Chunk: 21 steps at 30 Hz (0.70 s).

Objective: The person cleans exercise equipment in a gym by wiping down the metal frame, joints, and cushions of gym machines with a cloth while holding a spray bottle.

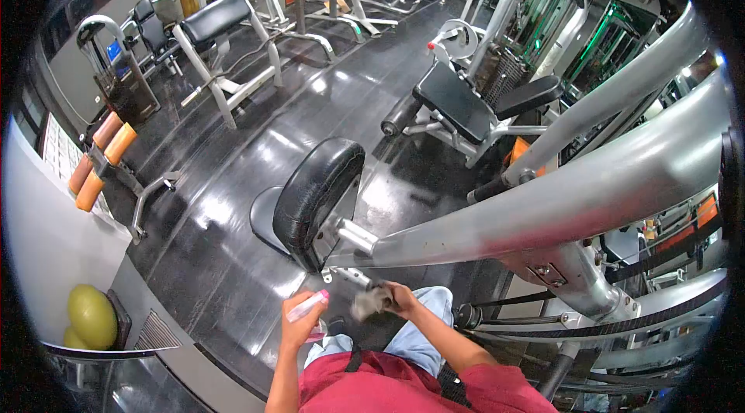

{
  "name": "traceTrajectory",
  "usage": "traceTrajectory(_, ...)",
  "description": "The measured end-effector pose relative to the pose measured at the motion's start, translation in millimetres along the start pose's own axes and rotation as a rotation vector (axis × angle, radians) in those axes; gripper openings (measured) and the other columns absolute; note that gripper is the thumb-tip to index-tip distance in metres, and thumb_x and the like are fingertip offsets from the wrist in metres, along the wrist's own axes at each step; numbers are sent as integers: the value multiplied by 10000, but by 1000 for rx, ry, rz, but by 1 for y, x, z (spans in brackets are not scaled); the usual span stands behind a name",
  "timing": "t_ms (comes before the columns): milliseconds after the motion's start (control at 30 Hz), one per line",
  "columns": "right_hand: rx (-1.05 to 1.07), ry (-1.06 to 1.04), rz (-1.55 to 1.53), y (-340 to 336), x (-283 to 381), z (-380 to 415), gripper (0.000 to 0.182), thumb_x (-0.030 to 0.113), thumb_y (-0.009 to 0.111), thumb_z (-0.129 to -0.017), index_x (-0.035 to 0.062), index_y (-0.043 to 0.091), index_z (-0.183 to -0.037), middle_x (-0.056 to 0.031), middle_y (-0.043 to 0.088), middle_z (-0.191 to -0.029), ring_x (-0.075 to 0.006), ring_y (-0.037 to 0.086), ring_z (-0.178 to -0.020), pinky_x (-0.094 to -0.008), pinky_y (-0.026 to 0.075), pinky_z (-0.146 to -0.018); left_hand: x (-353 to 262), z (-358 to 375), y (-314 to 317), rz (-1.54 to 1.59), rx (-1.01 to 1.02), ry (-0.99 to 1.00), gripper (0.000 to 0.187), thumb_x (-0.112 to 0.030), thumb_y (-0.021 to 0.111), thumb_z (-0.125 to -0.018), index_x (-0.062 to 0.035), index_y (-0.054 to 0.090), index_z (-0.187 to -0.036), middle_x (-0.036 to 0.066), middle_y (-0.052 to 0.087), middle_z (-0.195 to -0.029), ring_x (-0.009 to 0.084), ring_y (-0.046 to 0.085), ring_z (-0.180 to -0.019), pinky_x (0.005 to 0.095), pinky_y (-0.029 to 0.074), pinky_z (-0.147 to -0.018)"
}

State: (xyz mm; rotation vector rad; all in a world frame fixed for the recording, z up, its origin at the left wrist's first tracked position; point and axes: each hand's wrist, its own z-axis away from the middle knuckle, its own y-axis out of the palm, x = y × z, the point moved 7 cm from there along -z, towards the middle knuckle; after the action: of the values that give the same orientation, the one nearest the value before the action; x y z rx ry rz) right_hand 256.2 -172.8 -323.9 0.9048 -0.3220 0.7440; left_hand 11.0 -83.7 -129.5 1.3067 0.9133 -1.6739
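Gym floor, machines all round. Black pad (317, 200) on the silver arm (543, 200) sits right ahead of your hands; that arm runs across the right side and blocks the view behind it. Orange rollers (101, 161) and a green ball (91, 314) are well off to your left. Your left hand (299, 318) is raised, fingers wrapped round a pink-capped spray bottle (308, 306), nozzle towards the pad. Your right hand (400, 298) is clamped on a grey cloth (370, 302) just below the pad's bracket. Bottle body mostly hidden by your hand; cloth is blurred, can't tell if it touches metal
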Motion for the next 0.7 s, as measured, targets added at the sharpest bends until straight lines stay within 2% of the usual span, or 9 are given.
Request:
traceTrajectory(67, -66, -4, -201, 0, -9, -10, 253, 246, 513, -962, 52, 624, -1080, -57, 685, -980, -201, 660, -917, -347, 543, -765, 2, 0, 2, -11, 4, -5, 161, -183, 722, -833, -29, 695, -795, -3, 628, -641, 53, 548, -506, 227, 403, -459)
traceTrajectory(133, -105, -611, -85, 15, 29, -2, 274, 238, 474, -976, 40, 597, -1118, -62, 672, -998, -229, 668, -889, -382, 557, -778, 3, -3, 4, 15, 9, -37, 158, -180, 718, -833, -28, 695, -798, -3, 630, -649, 54, 550, -507, 226, 403, -458)
traceTrajectory(167, -109, -615, -92, 16, 29, -9, 274, 238, 474, -976, 40, 597, -1118, -62, 672, -998, -229, 668, -889, -382, 557, -778, 3, -4, 5, 9, 16, -37, 158, -180, 718, -833, -28, 695, -798, -3, 630, -649, 54, 550, -507, 226, 403, -458)
traceTrajectory(233, -291, -396, -524, -4, 8, -30, 243, 198, 507, -976, 77, 596, -1167, -62, 664, -1082, -218, 658, -961, -345, 536, -841, 1, -6, 8, -8, 58, -14, 155, -170, 710, -836, -22, 688, -794, 0, 636, -658, 54, 550, -506, 225, 404, -457)
traceTrajectory(267, -291, -400, -533, 6, 13, -25, 243, 198, 507, -976, 77, 596, -1167, -62, 664, -1082, -218, 658, -961, -345, 536, -841, -1, -7, 9, -16, 64, -12, 155, -170, 710, -836, -22, 688, -794, 0, 636, -658, 54, 550, -506, 225, 404, -457)
traceTrajectory(367, -442, -544, -543, 46, 45, 28, 243, 159, 525, -971, 70, 566, -1193, -44, 641, -1086, -205, 643, -974, -333, 527, -834, -10, -8, 8, 6, 44, -8, 156, -162, 710, -839, -21, 674, -780, -8, 620, -642, 50, 539, -498, 224, 401, -455)
traceTrajectory(433, -549, -800, -332, 57, 75, 64, 293, 242, 564, -964, 101, 559, -1220, -48, 627, -1079, -188, 627, -976, -359, 531, -820, -11, -11, 9, -1, 46, -41, 149, -147, 713, -837, -23, 664, -771, -16, 600, -624, 52, 531, -491, 224, 401, -454)
traceTrajectory(633, -633, -914, -375, 97, 89, 111, 425, 208, 543, -979, 81, 410, -1362, -83, 549, -1214, -206, 569, -1072, -345, 479, -897, -7, -15, 13, -5, 63, -33, 158, -155, 720, -841, -26, 661, -771, -16, 584, -605, 57, 529, -486, 227, 392, -451)
traceTrajectory(700, -825, -958, -248, 78, 76, 89, 516, 233, 582, -962, 17, 374, -1382, -94, 542, -1200, -179, 524, -1059, -319, 414, -943, -15, -16, 17, -13, 69, -27, 164, -158, 721, -842, -24, 660, -770, -14, 583, -613, 57, 530, -488, 229, 390, -451)
